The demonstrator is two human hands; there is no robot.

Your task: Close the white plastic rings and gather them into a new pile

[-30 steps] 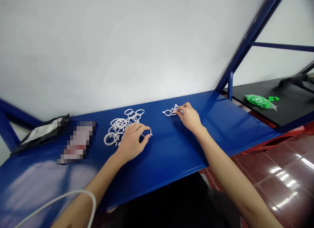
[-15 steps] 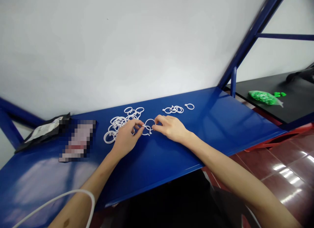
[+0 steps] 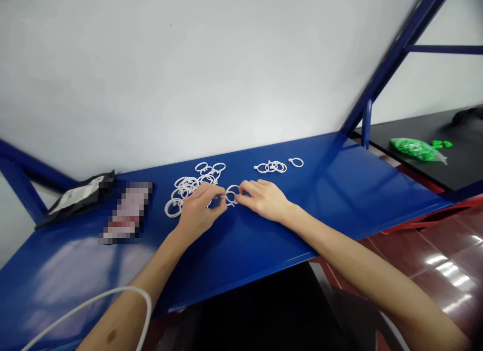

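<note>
A white plastic ring [image 3: 231, 194] is pinched from both sides just above the blue shelf [image 3: 332, 200]: my left hand [image 3: 198, 210] grips its left edge and my right hand [image 3: 264, 199] grips its right edge. Left of my left hand lies a loose pile of white rings [image 3: 188, 187]. Behind my right hand, a short row of rings [image 3: 272, 166] lies near the wall, with a single ring [image 3: 296, 162] apart to its right.
A black packet [image 3: 77, 197] and a blurred-out flat object [image 3: 126, 212] lie at the shelf's left. A black table at the right holds a bag of green pieces [image 3: 415, 149]. A white cable [image 3: 86, 305] curves over my left forearm. Red tiled floor lies below right.
My right hand left the far row of rings and came back to meet my left hand. Both hands now pinch the ring that my left hand alone held before.
</note>
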